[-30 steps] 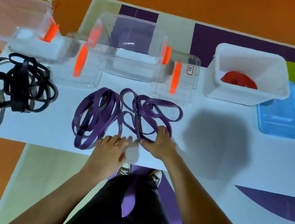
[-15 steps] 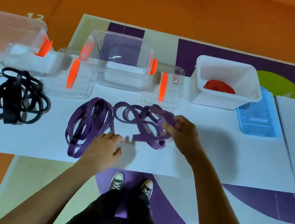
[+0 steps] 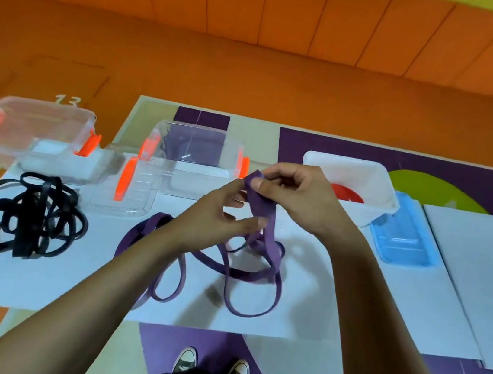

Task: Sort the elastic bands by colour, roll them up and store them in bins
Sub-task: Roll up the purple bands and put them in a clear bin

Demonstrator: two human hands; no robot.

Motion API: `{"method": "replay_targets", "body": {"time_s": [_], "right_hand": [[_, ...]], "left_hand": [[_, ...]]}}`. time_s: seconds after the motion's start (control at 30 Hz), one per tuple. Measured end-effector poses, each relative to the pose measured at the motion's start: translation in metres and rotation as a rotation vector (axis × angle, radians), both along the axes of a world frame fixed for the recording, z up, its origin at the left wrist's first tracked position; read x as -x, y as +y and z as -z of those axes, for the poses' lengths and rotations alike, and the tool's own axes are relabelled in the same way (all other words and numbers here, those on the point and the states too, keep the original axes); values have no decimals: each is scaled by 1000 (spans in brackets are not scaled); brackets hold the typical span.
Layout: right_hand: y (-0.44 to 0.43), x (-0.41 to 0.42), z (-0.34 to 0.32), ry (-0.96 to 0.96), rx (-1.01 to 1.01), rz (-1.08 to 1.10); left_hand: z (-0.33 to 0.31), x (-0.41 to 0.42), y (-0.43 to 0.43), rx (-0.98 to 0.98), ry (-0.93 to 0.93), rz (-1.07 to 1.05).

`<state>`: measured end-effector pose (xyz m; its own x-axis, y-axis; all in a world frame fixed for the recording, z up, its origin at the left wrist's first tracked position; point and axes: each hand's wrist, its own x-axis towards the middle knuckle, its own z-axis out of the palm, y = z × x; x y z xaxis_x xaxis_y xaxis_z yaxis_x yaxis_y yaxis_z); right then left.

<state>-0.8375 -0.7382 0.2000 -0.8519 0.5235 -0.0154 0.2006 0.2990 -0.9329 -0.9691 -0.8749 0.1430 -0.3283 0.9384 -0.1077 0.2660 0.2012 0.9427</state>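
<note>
Two hands [image 3: 219,211] [image 3: 301,194] aloft on purple band [image 3: 260,209]

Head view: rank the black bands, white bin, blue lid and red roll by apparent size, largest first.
1. black bands, sprawling widest.
2. white bin and blue lid: too close to rank, as the right hand hides part of the bin.
3. red roll, smallest.

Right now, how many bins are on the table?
3: left clear bin far left, middle clear bin at centre back, white bin to its right. None seem hidden.
</note>
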Motion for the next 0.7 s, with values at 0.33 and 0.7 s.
{"method": "replay_targets", "body": {"time_s": [0.33, 0.7], "right_hand": [[8, 1, 7, 64, 10, 44], [-33, -44, 184, -558, 140, -33]], "left_hand": [[-19, -10, 22, -168, -17, -192], [-13, -3, 11, -201, -140, -590]]}}
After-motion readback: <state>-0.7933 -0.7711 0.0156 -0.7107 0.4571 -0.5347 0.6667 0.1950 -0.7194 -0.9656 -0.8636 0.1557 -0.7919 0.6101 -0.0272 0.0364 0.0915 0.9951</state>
